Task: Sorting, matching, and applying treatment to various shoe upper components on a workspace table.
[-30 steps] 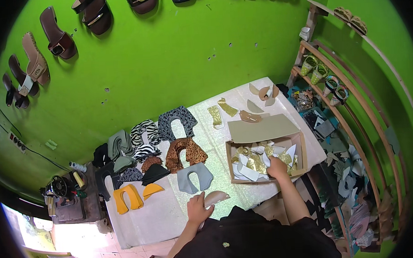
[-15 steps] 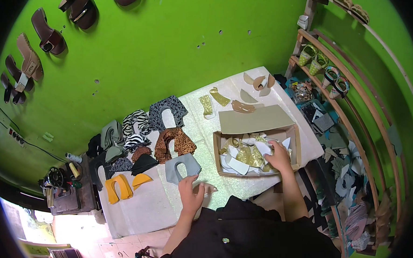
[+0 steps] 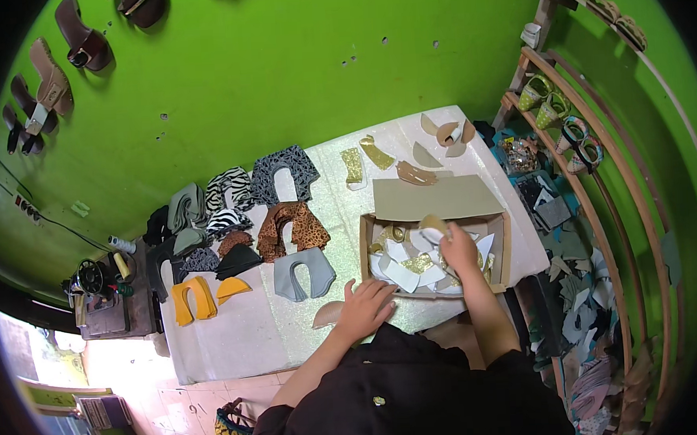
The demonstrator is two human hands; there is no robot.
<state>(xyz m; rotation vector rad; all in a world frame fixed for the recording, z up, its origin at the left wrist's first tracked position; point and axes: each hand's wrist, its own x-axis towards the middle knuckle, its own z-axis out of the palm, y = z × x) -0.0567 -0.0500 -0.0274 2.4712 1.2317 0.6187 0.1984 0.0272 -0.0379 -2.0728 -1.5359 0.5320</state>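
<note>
My right hand (image 3: 459, 249) is inside the open cardboard box (image 3: 505, 256), its fingers closed on a tan and white cut piece (image 3: 432, 226). Loose white and glittery gold pieces (image 3: 403, 276) fill the box around it. By the near left corner of the box, my left hand (image 3: 364, 308) is open, fingers stretched out toward the box. A beige half-moon piece (image 3: 327, 314) lies beside that wrist, partly covered by it. Farther left is a grey U-shaped piece (image 3: 290, 277), apart from both hands.
Stacks of leopard (image 3: 305, 224), zebra (image 3: 229, 188) and yellow (image 3: 203, 298) cut pieces lie on the table's left. Gold glitter strips (image 3: 353, 168) and tan pieces (image 3: 445, 133) lie behind the box. A wooden rack (image 3: 591, 181) with sandals stands at right; a sewing machine (image 3: 100, 286) is at left.
My left hand has moved right, from the grey U-shaped piece to the box's near corner, and its fingers have spread. My right hand has lifted a tan and white piece among the scraps.
</note>
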